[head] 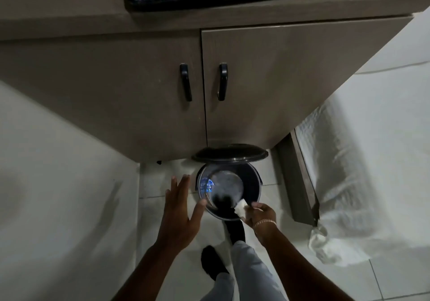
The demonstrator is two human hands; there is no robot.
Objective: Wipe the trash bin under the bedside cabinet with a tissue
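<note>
Head view: right hand [261, 215] presses tissue [240, 208] on unlabelled bin [252, 184].

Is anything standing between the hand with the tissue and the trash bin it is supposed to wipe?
Nothing visible. The right hand holds the white tissue right at the near rim of the trash bin, whose lid is tipped up against the cabinet. The left hand hovers open beside the bin, not blocking.
</note>
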